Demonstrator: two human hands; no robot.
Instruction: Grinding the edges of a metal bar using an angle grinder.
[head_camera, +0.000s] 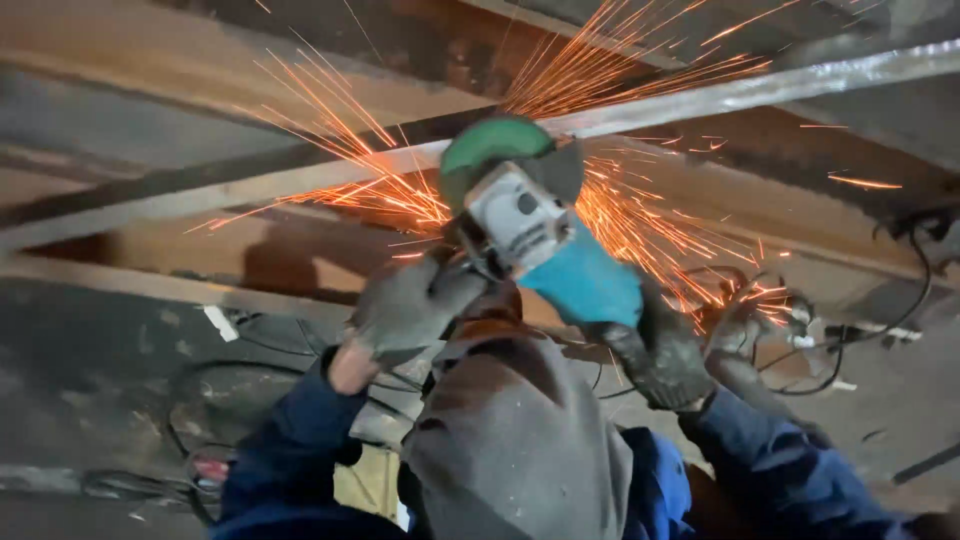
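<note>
both gloved hands are clamped on the grinder (545, 240), left hand (410, 310) on its side handle, right hand (660, 355) around its teal body, disc throwing sparks (640, 215) off the steel bar (300, 180) just above them.

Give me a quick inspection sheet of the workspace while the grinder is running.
Surface: long steel bar running across the frame, bright where ground; rusty beams behind it.
Job's things: angle grinder with teal body and green guard, disc against the bar, orange sparks fanning both ways.
Clutter: small white scrap on the dark floor; a red item at lower left, too dim to identify.
Grippers: left hand, gloved, on the side handle; right hand, gloved, around the grinder body.
Cables: black cables looped at right, more coiled on the floor at left.
Surroundings: person's knee in grey fabric below the grinder; blue sleeves; no other person seen.
</note>
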